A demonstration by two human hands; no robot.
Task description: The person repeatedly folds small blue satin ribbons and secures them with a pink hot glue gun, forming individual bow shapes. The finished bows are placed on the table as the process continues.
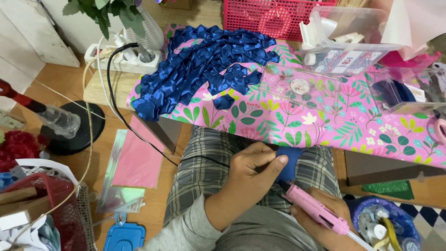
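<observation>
Head view, lower middle of the frame: my left hand (253, 169) pinches a small piece of blue satin ribbon (289, 162) between thumb and fingers, over my lap in plaid trousers (204, 158). My right hand (325, 218) is closed around one pink glue gun (313, 209), its nozzle pointing up-left at the lower edge of the ribbon piece, touching or just short of it; I cannot tell which. I judge that I am at the gluing step on a single folded petal, and the next move calls for a small dab at the fold, then a firm pinch with fingers kept off the hot tip.

Upper middle: one heap of finished blue ribbon petals (204, 60) lies on the desk (288, 125), which wears a pink floral cover; the petals are too many and too overlapped to count. One loose petal (224, 102) sits just below the heap. Right of it, two clear plastic boxes (302, 86) stand near each other, with a third clear tub behind. One pink basket (269, 16) sits at the top. Upper left: one white power strip (123, 58). Lower left: one blue lid (123, 237) on the floor.
</observation>
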